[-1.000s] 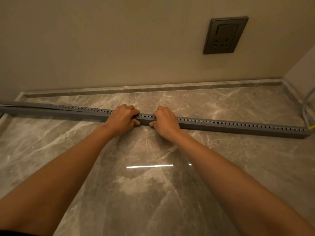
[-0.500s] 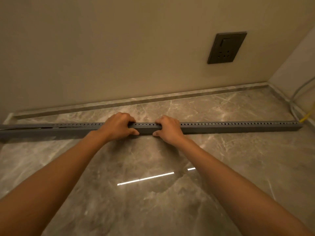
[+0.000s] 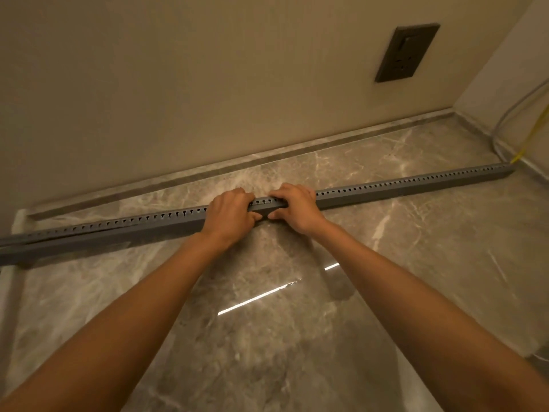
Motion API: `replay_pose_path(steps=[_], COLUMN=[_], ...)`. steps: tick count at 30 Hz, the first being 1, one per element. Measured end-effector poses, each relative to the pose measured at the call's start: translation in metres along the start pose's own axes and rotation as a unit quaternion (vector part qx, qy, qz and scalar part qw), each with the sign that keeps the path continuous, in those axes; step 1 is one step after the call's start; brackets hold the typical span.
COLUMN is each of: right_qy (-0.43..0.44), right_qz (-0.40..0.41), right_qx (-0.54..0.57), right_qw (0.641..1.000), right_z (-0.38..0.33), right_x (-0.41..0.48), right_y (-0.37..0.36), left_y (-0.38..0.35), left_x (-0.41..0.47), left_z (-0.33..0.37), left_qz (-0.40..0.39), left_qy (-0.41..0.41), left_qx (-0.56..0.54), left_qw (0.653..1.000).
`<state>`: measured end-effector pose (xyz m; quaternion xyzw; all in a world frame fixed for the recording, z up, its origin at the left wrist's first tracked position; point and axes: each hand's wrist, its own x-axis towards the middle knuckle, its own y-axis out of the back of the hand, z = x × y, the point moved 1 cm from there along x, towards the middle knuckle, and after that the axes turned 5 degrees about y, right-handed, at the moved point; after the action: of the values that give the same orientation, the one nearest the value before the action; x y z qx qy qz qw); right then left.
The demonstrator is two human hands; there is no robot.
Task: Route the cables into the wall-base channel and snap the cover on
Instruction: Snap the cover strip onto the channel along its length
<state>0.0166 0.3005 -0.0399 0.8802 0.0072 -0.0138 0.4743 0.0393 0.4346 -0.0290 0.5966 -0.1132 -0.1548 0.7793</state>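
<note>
A long grey slotted cable channel [image 3: 416,185] lies across the marble floor, a short way out from the wall base. My left hand [image 3: 228,215] and my right hand [image 3: 297,208] grip it side by side near its middle, fingers curled over the top and thumbs on the near face. Towards the left end the cover [image 3: 68,233] looks slightly lifted off the channel. A yellow cable [image 3: 531,138] and a grey cable [image 3: 505,126] run down the right wall to the channel's right end. What lies inside the channel is hidden.
A dark wall socket [image 3: 407,52] sits on the beige wall at upper right. A stone skirting strip [image 3: 267,157] runs along the wall base. The corner with the side wall is at far right. Glossy floor [image 3: 267,337] spreads in front of me.
The view has tilted and shifted, so the channel now slopes up to the right. Both hands keep their grip near the middle and sit slightly closer together.
</note>
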Motion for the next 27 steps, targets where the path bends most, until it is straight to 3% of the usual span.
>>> replay_pose_path(steps=[10, 17, 27], right_qy=[0.036, 0.054, 0.134], right_qz=[-0.009, -0.038, -0.046], right_qx=[-0.048, -0.099, -0.075], right_qw=[0.998, 0.993, 0.987], right_z=[-0.003, -0.009, -0.055], right_x=[-0.005, 0.005, 0.006], right_y=[0.006, 0.006, -0.030], left_y=[-0.001, 0.015, 0.033], left_x=[-0.008, -0.016, -0.030], left_z=[0.004, -0.021, -0.064], left_qz=[0.017, -0.014, -0.078], left_qy=[0.002, 0.045, 0.070], left_qx=[-0.016, -0.016, 0.016], left_qw=[1.000, 0.999, 0.994])
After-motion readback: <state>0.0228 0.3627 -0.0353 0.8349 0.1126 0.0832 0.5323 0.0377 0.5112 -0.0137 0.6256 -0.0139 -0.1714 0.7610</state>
